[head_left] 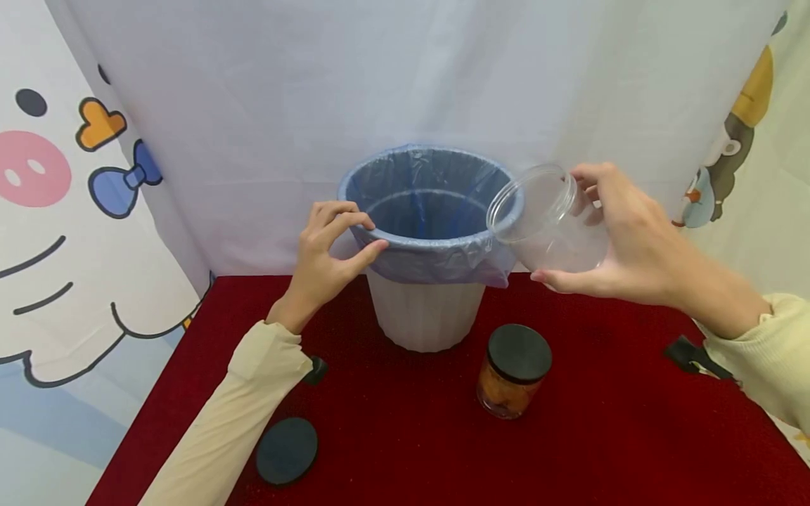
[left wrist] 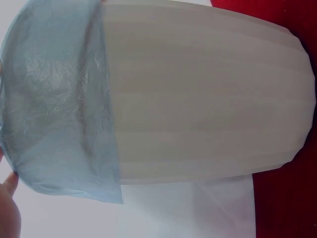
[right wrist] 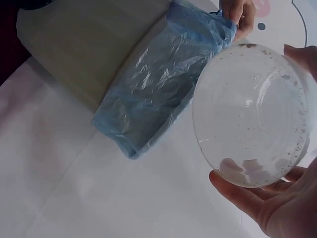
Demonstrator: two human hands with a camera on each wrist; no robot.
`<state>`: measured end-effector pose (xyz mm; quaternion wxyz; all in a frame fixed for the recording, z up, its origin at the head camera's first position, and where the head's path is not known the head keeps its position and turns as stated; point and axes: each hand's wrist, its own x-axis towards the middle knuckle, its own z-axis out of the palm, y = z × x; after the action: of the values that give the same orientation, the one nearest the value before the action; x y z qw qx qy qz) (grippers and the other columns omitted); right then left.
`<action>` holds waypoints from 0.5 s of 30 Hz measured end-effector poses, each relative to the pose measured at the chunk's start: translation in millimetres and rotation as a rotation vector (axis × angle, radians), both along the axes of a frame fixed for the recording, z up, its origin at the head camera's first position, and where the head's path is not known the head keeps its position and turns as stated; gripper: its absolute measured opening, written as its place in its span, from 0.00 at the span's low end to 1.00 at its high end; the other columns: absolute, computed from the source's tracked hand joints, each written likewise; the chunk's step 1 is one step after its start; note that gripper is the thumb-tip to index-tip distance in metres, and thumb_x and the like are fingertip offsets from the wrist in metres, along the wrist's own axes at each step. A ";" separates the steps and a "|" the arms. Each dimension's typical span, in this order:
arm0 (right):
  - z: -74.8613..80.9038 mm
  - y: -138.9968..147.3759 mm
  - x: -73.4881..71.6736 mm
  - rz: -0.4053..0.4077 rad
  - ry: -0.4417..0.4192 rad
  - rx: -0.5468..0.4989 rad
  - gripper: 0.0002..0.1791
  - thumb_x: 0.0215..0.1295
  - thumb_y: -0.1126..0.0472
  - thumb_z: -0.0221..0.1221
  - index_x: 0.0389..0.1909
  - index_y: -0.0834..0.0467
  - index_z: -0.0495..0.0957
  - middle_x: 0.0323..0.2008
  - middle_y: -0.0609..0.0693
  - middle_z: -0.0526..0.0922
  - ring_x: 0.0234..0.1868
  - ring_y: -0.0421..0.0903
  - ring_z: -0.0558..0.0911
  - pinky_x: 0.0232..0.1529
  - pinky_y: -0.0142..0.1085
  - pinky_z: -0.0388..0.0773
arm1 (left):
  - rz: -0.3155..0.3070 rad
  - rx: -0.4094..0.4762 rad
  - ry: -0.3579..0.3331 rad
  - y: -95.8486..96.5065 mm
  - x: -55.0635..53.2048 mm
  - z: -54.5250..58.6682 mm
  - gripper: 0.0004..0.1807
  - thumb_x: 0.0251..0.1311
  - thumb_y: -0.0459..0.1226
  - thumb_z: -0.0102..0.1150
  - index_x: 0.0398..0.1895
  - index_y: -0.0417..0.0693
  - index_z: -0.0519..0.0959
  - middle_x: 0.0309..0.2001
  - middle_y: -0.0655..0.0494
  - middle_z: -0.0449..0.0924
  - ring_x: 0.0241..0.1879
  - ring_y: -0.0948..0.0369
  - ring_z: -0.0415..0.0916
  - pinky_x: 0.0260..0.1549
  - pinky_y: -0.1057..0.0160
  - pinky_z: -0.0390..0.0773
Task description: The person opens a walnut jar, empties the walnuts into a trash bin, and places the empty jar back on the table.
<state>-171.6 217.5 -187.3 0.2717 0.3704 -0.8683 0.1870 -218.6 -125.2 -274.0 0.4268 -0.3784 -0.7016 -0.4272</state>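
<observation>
A white trash bin [head_left: 425, 313] stands on the red cloth, lined with a blue plastic bag [head_left: 436, 260] folded over its rim. My left hand [head_left: 329, 242] grips the bin's left rim through the bag, fingers on top and thumb at the outside. In my right hand [head_left: 639, 242] I hold a clear jar [head_left: 557, 225] without a lid, tilted with its mouth towards the bin, beside the right rim. Small brown specks cling to the jar [right wrist: 252, 114] in the right wrist view. Only fingertips [left wrist: 11, 182] of the left hand show in the left wrist view.
A second jar [head_left: 509, 390] with a black lid and orange-brown contents stands in front of the bin. A loose black lid [head_left: 287, 450] lies at the left front. White curtain [head_left: 285, 105] hangs close behind the bin, and printed cartoon cloth [head_left: 76, 295] is at the left.
</observation>
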 end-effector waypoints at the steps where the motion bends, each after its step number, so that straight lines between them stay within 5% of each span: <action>1: -1.0 -0.3 0.7 -0.002 -0.007 -0.002 0.55 0.23 0.53 0.78 0.57 0.66 0.62 0.38 0.55 0.72 0.36 0.49 0.74 0.34 0.39 0.71 | 0.000 0.004 -0.002 0.2 -0.1 -0.4 0.14 0.39 0.26 0.72 0.32 0.38 0.79 0.37 0.44 0.74 0.40 0.48 0.64 0.43 0.54 0.63; 15: -15.4 -1.6 6.7 -0.006 -0.045 -0.040 0.55 0.25 0.54 0.78 0.59 0.65 0.61 0.42 0.55 0.74 0.38 0.51 0.75 0.37 0.42 0.70 | 0.001 0.010 -0.024 0.6 2.9 0.7 0.14 0.39 0.25 0.71 0.32 0.38 0.79 0.38 0.45 0.74 0.41 0.48 0.64 0.44 0.53 0.63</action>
<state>-164.9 216.0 -202.7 0.2597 0.3582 -0.8715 0.2117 -215.7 -124.6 -273.3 0.4205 -0.3706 -0.7048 -0.4349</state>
